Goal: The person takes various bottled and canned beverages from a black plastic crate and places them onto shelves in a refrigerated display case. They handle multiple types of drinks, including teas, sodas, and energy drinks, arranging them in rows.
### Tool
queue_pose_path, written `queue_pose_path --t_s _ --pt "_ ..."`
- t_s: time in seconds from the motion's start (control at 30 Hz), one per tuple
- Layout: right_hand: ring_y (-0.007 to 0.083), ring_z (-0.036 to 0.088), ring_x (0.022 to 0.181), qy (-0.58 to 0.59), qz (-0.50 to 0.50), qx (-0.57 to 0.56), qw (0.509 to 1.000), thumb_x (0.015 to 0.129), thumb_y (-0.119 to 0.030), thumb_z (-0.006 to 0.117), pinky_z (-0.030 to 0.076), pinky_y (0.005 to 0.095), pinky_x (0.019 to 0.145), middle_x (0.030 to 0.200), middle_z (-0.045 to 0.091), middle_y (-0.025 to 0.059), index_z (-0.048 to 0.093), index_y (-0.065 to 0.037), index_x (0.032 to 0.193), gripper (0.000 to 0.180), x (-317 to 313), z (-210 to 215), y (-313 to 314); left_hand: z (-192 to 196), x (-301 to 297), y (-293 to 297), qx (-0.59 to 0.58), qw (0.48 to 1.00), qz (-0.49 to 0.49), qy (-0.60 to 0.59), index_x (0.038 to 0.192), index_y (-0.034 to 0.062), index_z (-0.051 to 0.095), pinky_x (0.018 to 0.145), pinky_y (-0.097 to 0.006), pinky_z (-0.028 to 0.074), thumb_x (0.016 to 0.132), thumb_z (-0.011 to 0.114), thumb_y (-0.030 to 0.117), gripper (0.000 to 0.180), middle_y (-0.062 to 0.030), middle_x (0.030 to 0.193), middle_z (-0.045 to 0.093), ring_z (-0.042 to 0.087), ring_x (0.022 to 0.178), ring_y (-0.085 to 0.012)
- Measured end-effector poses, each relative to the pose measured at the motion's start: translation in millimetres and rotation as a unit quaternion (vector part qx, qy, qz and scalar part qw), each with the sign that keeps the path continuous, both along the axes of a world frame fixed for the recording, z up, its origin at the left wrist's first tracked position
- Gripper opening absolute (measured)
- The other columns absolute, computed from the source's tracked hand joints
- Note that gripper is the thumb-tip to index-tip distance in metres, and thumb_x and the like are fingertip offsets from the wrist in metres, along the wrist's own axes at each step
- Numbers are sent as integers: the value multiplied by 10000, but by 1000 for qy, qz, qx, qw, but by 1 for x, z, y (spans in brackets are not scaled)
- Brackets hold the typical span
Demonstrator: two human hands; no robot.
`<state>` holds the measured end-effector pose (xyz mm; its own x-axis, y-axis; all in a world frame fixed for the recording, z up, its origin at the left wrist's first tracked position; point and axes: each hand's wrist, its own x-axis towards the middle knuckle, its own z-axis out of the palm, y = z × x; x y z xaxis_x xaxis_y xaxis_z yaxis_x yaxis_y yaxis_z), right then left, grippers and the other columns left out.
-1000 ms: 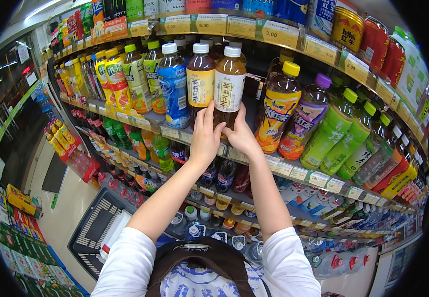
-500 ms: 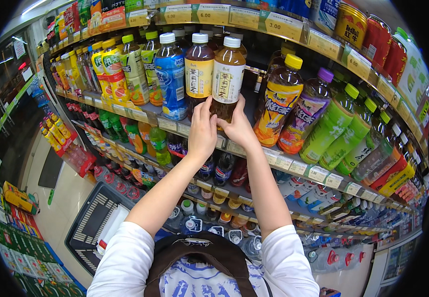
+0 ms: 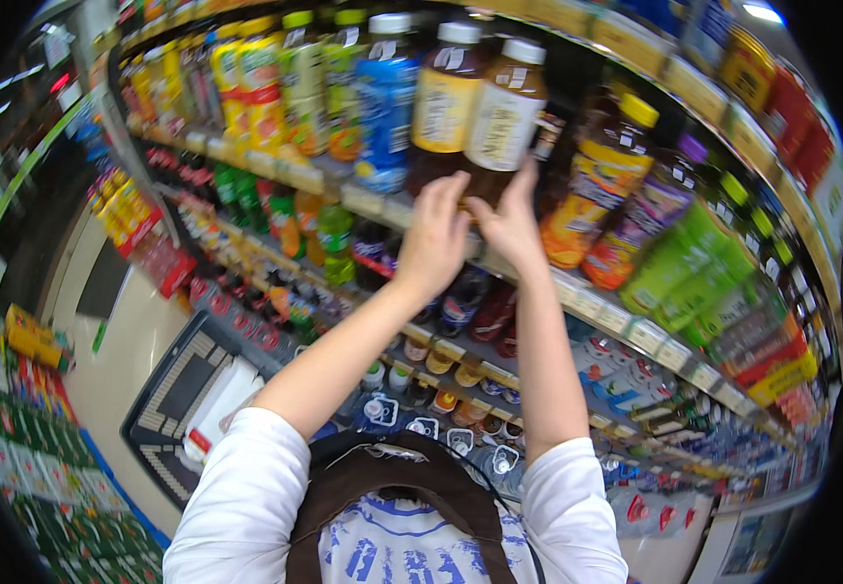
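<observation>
Shelf [image 3: 383, 206]: drink bottles [image 3: 383, 97] upright in row; lower shelves likewise.

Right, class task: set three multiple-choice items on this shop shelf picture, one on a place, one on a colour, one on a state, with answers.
1. Where are both hands?
A. At the base of the two dark bottles with pale labels and white caps
B. In the basket on the floor
C. On the green bottles at the right

2. What colour is the cap of the amber bottle with the orange label, right of the hands?
A. Purple
B. Yellow
C. Red

3. How do the two dark bottles stand?
A. Lying flat
B. Upside down
C. Upright on the shelf

Answers: 1 A, the left hand and right hand meet under the two dark bottles. 2 B, the amber bottle has a yellow cap. 3 C, their caps point up above the shelf edge.
</observation>
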<state>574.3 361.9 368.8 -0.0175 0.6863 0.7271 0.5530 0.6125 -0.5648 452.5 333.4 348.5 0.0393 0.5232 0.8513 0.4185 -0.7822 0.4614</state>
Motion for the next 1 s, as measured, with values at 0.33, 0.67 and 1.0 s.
queue_pose_path --t_s 0.33,0.67,1.0 --pt "280 432 1063 -34 286 -130 949 756 24 478 313 351 932 1133 446 165 408 18 1128 379 -176 -179 -115 -185 -164 -157 -269 960 66 46 1063 4 494 892 -389 372 679 552 1 388 -170 1142 436 431 1065 -339" --pt "344 489 969 -317 508 -346 723 725 -49 494 402 411 825 1003 502 203 465 -4 1028 307 -376 -320 -186 -305 -372 -261 -506 798 321 61 1090 9 473 861 -374 399 622 529 -43 474 -168 1085 477 464 1015 -335" --pt "332 560 925 -534 437 -495 528 776 -230 499 449 432 790 982 576 197 525 -10 1029 336 -427 -394 -212 -460 -419 -232 -590 718 290 230 1169 61 415 977 -458 266 610 661 115 613 -150 1139 482 444 1095 -292"
